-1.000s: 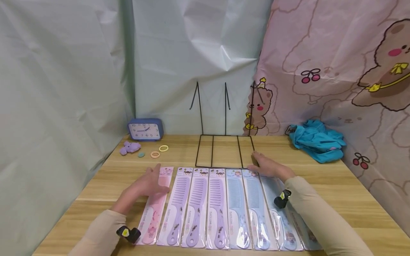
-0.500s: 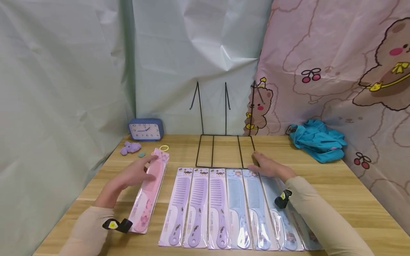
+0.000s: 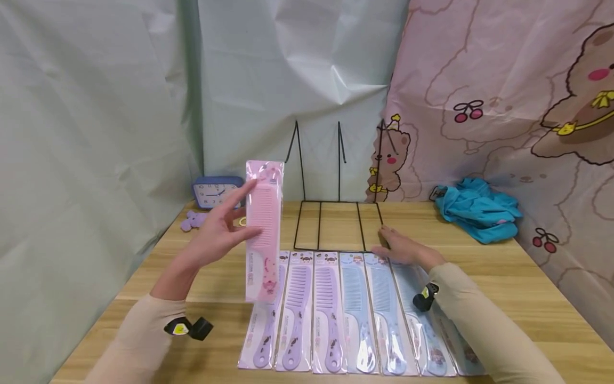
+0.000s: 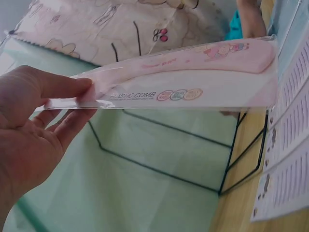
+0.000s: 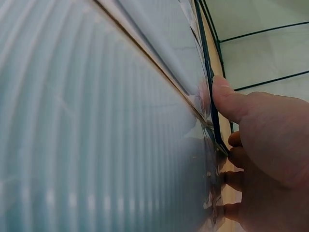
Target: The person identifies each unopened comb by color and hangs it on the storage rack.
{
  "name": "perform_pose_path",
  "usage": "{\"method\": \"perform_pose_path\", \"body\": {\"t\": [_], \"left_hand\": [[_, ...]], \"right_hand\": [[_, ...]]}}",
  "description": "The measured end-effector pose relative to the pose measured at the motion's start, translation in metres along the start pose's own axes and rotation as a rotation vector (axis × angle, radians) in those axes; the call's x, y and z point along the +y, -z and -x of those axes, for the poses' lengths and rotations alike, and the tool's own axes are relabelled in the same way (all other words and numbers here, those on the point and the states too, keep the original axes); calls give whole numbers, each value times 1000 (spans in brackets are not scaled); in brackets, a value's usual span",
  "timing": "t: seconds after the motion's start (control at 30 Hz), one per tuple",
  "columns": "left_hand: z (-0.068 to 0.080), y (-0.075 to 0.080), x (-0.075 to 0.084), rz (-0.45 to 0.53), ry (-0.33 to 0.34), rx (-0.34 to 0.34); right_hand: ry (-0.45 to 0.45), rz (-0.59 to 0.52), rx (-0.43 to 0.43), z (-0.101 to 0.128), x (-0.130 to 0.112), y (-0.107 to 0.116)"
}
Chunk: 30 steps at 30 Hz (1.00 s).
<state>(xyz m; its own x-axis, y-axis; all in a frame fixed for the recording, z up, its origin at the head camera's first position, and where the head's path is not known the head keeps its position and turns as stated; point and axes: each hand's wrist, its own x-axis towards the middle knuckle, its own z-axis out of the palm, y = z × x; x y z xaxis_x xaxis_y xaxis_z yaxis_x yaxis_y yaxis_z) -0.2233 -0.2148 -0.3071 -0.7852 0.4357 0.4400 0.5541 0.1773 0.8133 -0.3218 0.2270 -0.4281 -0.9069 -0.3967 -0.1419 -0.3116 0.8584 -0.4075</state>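
Packaged purple plastic combs point(image 3: 297, 309) are laid left of packaged blue plastic combs point(image 3: 356, 309) on a wooden table point(image 3: 499, 266), before a black wire rack point(image 3: 319, 224). A packaged pink plastic comb point(image 3: 266, 213) is held left of the rack; crumpled turquoise cloth point(image 3: 477, 210) is set to the rack's right.

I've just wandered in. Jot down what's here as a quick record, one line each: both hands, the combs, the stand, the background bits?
Left hand: pinches a packaged pink comb, held up above the table
Right hand: rests at the near right corner of the black wire stand
Combs on table: packaged purple combs on the left, blue combs on the right, some under the right arm
Stand: three tall prongs at the back
Back left: blue clock
Back right: crumpled teal cloth
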Motion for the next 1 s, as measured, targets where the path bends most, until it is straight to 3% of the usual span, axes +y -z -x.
{"method": "perform_pose_path", "body": {"t": [0.2,0.47,0.83,1.0], "left_hand": [[-27,-15,-2,28,-13,-46],[-43,-20,-16,12,47,-9],[-114,-23,-22,-47,206,11],[-136,-15,-34,-33,260,16]], "right_hand": [[-2,-6,15,0,0,0],[10,-10,7,0,-1,-2],[19,-13,9,4,1,1],[9,-17,1,3,0,0]]}}
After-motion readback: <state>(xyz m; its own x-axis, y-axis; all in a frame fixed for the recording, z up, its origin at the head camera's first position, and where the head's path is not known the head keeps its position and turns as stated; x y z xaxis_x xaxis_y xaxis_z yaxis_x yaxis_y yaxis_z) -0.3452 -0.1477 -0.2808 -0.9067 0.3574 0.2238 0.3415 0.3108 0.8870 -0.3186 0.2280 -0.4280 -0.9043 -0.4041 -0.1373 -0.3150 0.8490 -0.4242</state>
